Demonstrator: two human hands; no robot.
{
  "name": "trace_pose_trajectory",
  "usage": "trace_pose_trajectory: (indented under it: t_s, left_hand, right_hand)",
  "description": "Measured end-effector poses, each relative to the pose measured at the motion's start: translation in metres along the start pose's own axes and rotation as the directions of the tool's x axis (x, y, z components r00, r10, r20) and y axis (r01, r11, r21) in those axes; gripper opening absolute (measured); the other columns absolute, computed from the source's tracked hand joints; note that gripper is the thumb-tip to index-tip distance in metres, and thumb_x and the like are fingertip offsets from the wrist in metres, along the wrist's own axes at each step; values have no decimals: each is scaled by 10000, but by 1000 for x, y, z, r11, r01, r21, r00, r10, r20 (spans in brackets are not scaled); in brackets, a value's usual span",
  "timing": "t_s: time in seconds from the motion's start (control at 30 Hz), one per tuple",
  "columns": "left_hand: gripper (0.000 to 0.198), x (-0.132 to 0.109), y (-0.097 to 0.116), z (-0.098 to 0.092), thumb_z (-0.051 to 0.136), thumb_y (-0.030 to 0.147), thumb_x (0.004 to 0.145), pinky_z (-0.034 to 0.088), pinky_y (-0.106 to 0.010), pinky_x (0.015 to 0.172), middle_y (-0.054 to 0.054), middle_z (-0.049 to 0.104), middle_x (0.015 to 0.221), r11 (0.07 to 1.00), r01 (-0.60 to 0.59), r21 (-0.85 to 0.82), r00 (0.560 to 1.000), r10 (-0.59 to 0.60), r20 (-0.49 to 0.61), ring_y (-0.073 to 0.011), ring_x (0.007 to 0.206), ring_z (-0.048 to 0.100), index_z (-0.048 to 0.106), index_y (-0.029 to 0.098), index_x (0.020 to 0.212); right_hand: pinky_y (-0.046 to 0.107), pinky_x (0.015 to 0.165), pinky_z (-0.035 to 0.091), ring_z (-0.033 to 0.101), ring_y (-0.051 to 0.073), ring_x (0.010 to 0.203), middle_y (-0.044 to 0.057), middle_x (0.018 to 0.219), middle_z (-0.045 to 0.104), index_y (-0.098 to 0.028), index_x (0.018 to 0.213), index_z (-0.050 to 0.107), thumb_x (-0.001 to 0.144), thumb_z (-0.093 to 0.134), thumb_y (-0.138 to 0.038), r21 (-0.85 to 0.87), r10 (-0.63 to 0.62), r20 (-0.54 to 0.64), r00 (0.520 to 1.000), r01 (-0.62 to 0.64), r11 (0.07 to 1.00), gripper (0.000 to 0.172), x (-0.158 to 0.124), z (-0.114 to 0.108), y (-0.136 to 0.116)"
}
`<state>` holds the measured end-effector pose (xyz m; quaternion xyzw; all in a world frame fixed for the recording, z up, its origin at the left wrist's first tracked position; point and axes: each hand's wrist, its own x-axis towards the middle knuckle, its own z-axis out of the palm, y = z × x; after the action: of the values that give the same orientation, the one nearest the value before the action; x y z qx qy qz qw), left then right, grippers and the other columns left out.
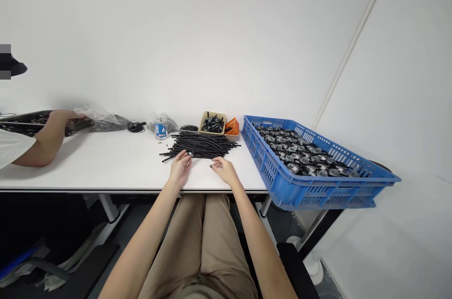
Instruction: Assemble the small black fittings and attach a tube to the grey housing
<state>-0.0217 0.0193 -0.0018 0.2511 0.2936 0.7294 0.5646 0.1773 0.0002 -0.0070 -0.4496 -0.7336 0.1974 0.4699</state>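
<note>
My left hand [180,167] is closed in a pinch on a small black part with a silvery end [190,154], just in front of the pile of black tubes [201,144]. To its right, my right hand [226,171] pinches a tiny dark piece [211,165] between thumb and fingertips. Both hands hover low over the white table, a short gap between them. The tubes lie mostly crosswise in a loose stack beyond my fingers. What exactly the two small parts are is too small to make out.
A large blue crate [278,191] of black and silver round parts stands at the right. Behind the tubes sit a cream bin [200,127], an orange basket [235,125] and a labelled bottle [160,129]. At left, a co-worker's arm [49,143] reaches into a dark tray [21,117].
</note>
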Motion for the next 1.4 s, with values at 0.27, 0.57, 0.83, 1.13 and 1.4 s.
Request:
trace_pose_trajectory:
  t_s: [0.27, 0.57, 0.83, 1.13, 1.4]
  left_hand:
    - [364, -1, 1, 2, 656, -15, 654, 491, -157, 640, 5, 603, 830, 998, 25, -50, 1000, -25, -6, -58, 686, 592, 615, 176, 961]
    - [327, 1, 2, 0, 603, -49, 694, 482, -150, 601, -7, 606, 814, 989, 67, -128, 996, -73, -44, -69, 663, 585, 619, 166, 940]
    - [312, 2, 3, 0, 559, -59, 715, 497, -151, 604, -14, 595, 815, 984, 76, -159, 994, -87, -61, -69, 669, 590, 611, 158, 933]
    - [301, 0, 1, 0, 568, -39, 693, 514, -168, 627, -16, 578, 841, 990, 52, -129, 997, -59, -45, -75, 712, 602, 602, 162, 916]
    - [286, -7, 1, 7, 621, 32, 644, 490, -184, 638, -10, 578, 788, 1000, 21, -4, 1000, -21, -20, -93, 727, 605, 630, 169, 895]
  right_hand:
    - [272, 776, 502, 652, 155, 795, 16, 860, 708, -199, 1011, 672, 809, 627, -129, -4, -7, 5, 1000, 7, 1000, 218, 1, 1, 4]
    - [272, 768, 498, 646, 155, 777, 18, 852, 701, -197, 1004, 674, 814, 608, -115, -9, -5, 6, 1000, 5, 1000, 217, 0, 1, 3]
    - [269, 772, 495, 646, 154, 786, 16, 849, 698, -200, 994, 675, 813, 602, -113, -6, -8, 4, 1000, 8, 1000, 213, 1, 2, 5]
    - [274, 770, 501, 646, 157, 777, 14, 844, 697, -212, 995, 680, 816, 600, -133, -40, 0, 10, 1000, 0, 999, 212, 0, 0, 2]
    - [279, 779, 506, 642, 163, 777, 17, 857, 708, -208, 1041, 692, 808, 605, -130, -62, -3, 44, 999, 6, 998, 261, -1, -1, 1]
